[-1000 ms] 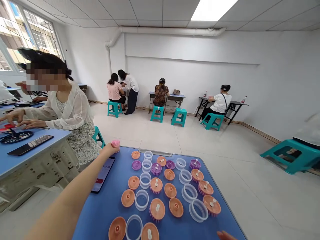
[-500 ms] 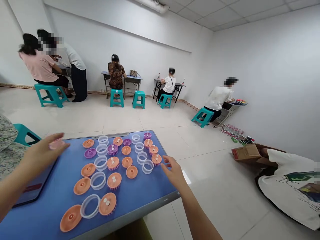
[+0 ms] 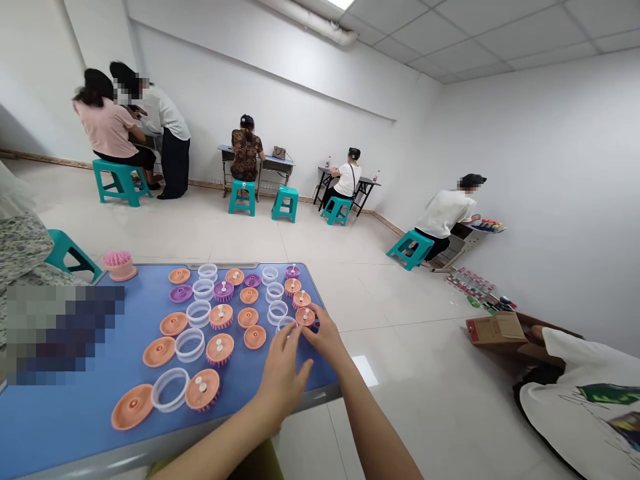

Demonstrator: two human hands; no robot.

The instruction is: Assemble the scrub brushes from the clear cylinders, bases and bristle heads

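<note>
At the right side of the blue desk (image 3: 280,393), my right hand (image 3: 326,339) has thumb and fingers around the rim of an orange bristled brush disc (image 3: 305,316) with white pegs on top. My left hand (image 3: 284,373) is beside it, fingers stretched forward and thumb apart, over a clear plastic ring (image 3: 286,324) that it partly hides. Smooth orange caps (image 3: 133,405), more clear rings (image 3: 170,390) and bristled discs (image 3: 203,389) lie in rows, a few of them purple. A pink bristled brush (image 3: 120,265) stands at the far left corner.
A blurred-out patch (image 3: 65,333) covers the desk's left side, beside a person in a patterned garment (image 3: 25,247). Turquoise stools (image 3: 285,203) and seated people are along the walls. On the right, someone in a white shirt (image 3: 575,380) is by a cardboard box (image 3: 493,328).
My left hand has let go of the pink brush at the far left corner and come across to the right. My right hand has closed in on the orange bristled disc.
</note>
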